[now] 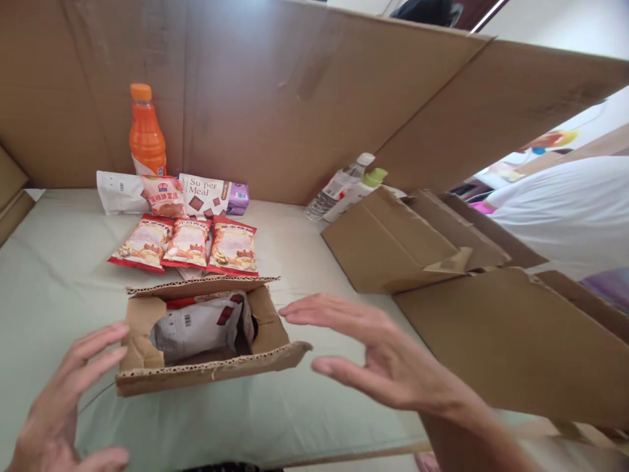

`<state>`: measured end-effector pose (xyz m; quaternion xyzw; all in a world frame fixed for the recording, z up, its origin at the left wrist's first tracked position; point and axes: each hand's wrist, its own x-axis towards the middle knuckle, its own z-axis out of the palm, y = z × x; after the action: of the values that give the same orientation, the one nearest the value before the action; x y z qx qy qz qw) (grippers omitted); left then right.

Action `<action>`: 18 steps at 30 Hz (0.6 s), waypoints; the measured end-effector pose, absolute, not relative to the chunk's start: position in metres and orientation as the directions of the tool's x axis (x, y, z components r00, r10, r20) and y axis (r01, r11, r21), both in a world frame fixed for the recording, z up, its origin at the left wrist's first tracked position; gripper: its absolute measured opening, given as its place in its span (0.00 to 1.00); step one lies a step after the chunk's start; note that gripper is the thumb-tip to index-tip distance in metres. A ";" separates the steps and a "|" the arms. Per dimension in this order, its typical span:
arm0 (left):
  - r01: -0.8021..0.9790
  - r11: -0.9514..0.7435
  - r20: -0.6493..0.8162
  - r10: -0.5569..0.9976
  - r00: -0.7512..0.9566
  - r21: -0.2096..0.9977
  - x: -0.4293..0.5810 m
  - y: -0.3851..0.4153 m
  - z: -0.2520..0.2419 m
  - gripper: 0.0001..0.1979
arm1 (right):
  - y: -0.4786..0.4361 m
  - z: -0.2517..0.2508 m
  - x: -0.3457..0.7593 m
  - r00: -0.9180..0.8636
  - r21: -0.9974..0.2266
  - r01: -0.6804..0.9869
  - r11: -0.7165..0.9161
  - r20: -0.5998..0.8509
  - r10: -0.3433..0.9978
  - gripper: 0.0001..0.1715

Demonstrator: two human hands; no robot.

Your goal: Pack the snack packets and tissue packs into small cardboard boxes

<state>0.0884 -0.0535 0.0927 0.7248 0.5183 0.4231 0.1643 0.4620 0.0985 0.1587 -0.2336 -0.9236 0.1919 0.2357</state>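
Note:
Between my two hands stands a small cardboard box [206, 377] with its top flaps up. Inside it lies a white snack pouch [204, 328] with a barcode, and a strip of red packaging shows behind. My left hand [69, 400] is at the box's left end, fingers spread, holding nothing; its fingertips are close to the wall, and I cannot tell if they touch. To the right, my right hand [368, 347] hovers with thumb and fingers apart, near the box's right flap. Just behind the box lie several red-edged snack packets [232, 246].
An orange drink bottle [147, 137] stands at the back, behind a white pouch [120, 193], a pink packet [164, 196], a "Super Meal" pouch [204, 195] and a purple pack [238, 198]. Bottles [339, 187] lean at right beside cardboard boxes [393, 242]. A tall cardboard wall [275, 98] encloses the back.

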 end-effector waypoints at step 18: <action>0.782 -0.279 0.498 0.866 -0.046 0.558 0.116 -0.048 0.076 0.35 | 0.107 0.161 0.434 -0.898 -0.419 0.321 0.849 0.150 0.414 0.35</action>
<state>0.1156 -0.0480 0.0757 0.6887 0.5983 0.4063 0.0518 0.4342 0.1069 0.1614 -0.1926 -0.9542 0.1959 0.1180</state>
